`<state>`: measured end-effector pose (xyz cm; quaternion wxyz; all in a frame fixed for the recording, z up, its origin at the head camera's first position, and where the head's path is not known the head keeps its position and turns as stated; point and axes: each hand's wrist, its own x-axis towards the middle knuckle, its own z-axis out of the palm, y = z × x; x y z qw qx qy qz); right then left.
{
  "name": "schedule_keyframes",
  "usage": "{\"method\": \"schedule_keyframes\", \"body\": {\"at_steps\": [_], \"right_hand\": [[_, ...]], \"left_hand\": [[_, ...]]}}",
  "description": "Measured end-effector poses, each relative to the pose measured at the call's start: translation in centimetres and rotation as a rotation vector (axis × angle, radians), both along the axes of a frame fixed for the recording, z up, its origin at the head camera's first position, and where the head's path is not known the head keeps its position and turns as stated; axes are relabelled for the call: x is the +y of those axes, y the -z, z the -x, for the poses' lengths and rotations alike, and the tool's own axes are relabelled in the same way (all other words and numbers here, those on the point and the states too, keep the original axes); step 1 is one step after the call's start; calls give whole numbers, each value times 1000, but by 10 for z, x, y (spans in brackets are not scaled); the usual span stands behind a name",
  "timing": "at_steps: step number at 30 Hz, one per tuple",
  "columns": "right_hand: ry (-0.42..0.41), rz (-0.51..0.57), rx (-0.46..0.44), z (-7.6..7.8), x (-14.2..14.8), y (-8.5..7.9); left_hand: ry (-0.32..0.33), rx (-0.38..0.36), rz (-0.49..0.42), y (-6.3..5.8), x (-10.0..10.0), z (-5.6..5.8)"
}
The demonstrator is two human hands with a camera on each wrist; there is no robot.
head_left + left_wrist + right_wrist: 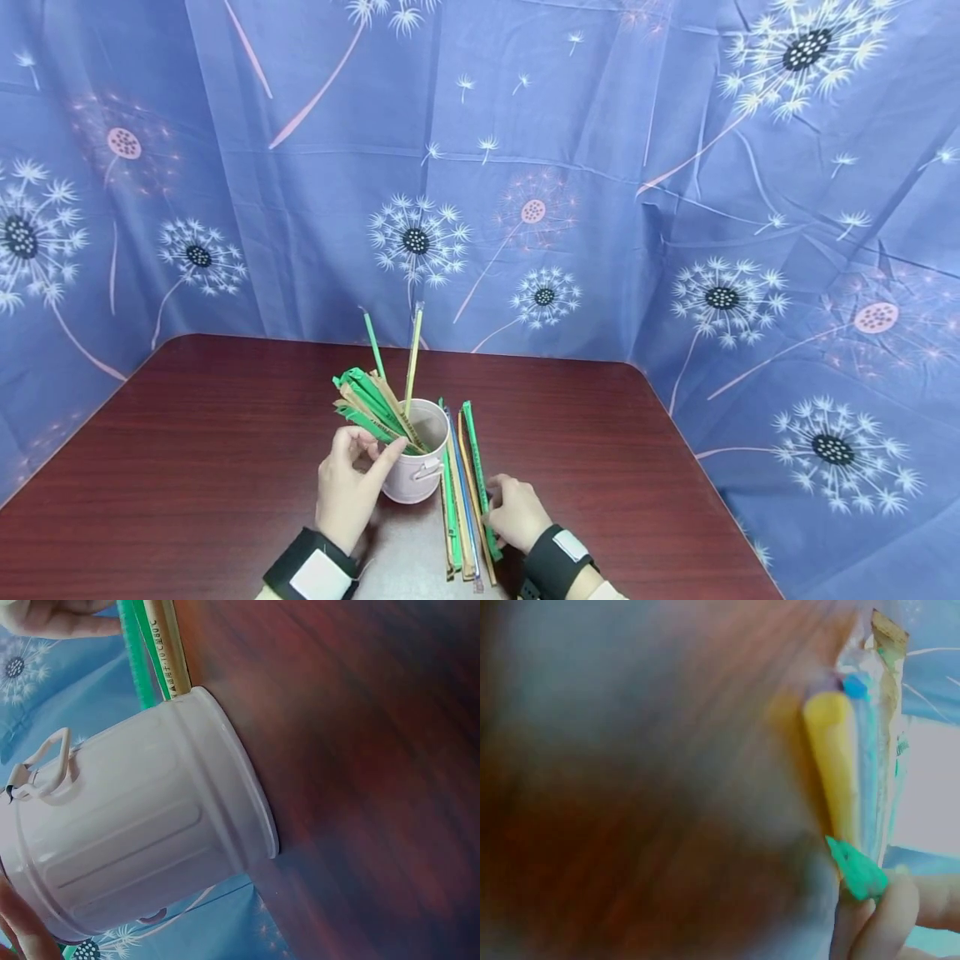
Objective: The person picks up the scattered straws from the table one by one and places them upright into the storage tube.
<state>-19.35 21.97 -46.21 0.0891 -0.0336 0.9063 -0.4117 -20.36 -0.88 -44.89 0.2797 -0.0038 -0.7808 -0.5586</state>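
A small pale pink metal bucket [414, 483] stands upright on the table. Leaning left in it is a bundle of green and brown paper-wrapped straws [372, 398]. A thin green straw [373, 343] and a yellow straw [414, 354] rise behind. My left hand [351, 487] holds the bucket's left side at the rim, thumb near the bundle. To the right of the bucket lies a row of wrapped straws [459, 500]. My right hand [519, 512] pinches the rightmost one, a green-wrapped straw [478, 467], whose green end shows between the fingers in the right wrist view.
The dark red-brown table [225, 442] reaches back to a blue dandelion-print cloth [480, 192], which hangs along the back and sides. A small wire handle [56, 765] sticks out from the bucket's side. Each wrist wears a black band [300, 562].
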Motion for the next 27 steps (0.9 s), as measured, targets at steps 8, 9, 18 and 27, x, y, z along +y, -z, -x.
{"method": "schedule_keyframes", "body": {"at_steps": [8,9,18,27], "right_hand": [[41,120,98,0,-3,-4],[44,130,110,0,-4,-4],[21,194,175,-7,-15,-16],[-41,147,262,-13,-24,-21]], "left_hand": [[87,-33,20,0,0,-3],[104,-40,19,0,1,-3],[234,-83,-23,-5,6,-7],[252,-87,-47,-10,10,-10]]}}
